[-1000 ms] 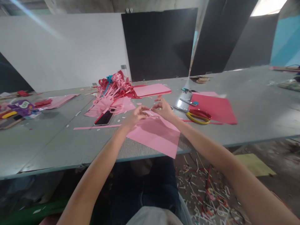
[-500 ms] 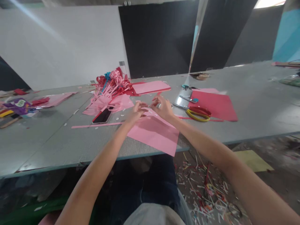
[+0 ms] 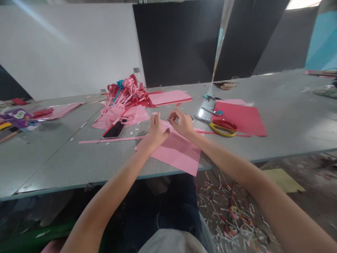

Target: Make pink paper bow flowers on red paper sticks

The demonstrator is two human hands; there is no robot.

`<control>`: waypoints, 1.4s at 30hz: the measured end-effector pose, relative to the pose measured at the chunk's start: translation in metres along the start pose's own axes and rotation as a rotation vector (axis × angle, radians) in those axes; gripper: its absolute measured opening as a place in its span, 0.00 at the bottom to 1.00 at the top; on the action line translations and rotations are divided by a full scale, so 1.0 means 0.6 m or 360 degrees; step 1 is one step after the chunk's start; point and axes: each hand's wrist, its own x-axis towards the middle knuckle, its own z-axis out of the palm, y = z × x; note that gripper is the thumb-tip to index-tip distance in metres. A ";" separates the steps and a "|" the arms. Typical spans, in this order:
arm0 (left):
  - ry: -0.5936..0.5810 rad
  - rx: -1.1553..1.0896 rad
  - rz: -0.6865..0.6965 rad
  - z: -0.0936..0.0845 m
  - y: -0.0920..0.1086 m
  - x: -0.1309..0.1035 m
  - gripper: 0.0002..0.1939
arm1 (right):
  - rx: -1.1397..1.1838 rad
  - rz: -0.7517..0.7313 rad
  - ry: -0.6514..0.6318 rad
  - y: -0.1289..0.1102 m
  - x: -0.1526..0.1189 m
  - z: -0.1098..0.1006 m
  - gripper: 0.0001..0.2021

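A pink paper sheet [image 3: 179, 151] lies at the table's front edge, one corner jutting past it. My left hand [image 3: 157, 131] rests over the sheet's left part, thumb and fingers spread apart. My right hand [image 3: 181, 122] is at the sheet's far edge, fingers curled with the tips together; whatever they hold is too small to make out. Partly behind my right hand is a round tape roll [image 3: 191, 118]. A long thin pink strip [image 3: 113, 140] runs out to the left from under my left hand.
Scissors [image 3: 222, 128] and a red sheet [image 3: 244, 117] lie right of my hands. To the left are a phone [image 3: 114, 130] and a heap of curled paper ribbons [image 3: 126, 93]. Behind sits a pink paper stack [image 3: 171, 97].
My left hand has drawn back slightly from my right hand and its thumb and fingers have spread. My right hand has shifted slightly, its fingers still curled.
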 end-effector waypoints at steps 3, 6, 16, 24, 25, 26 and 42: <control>-0.0293 0.0262 -0.0035 -0.012 0.000 -0.007 0.20 | 0.0003 0.0048 0.0044 0.002 0.002 -0.007 0.07; -0.0476 0.0395 0.0007 -0.018 0.000 -0.013 0.10 | 0.0018 0.0070 0.0048 0.004 0.004 -0.011 0.09; -0.0640 0.0228 -0.0044 -0.021 0.011 -0.012 0.10 | 0.0178 0.0078 -0.0022 0.013 0.004 -0.002 0.11; -0.0589 0.0005 0.0010 -0.009 -0.011 -0.007 0.17 | 0.0655 -0.0111 -0.0526 0.039 0.015 -0.014 0.17; -0.0583 0.0002 0.0014 -0.008 -0.015 -0.007 0.17 | 0.0650 -0.0111 -0.0574 0.043 0.015 -0.017 0.18; -0.0581 0.0002 0.0020 -0.007 -0.016 -0.007 0.17 | 0.0639 -0.0104 -0.0606 0.045 0.014 -0.019 0.18; -0.0605 0.0427 -0.0006 -0.037 0.011 -0.018 0.10 | 0.0535 0.0123 -0.0405 0.033 0.009 -0.010 0.17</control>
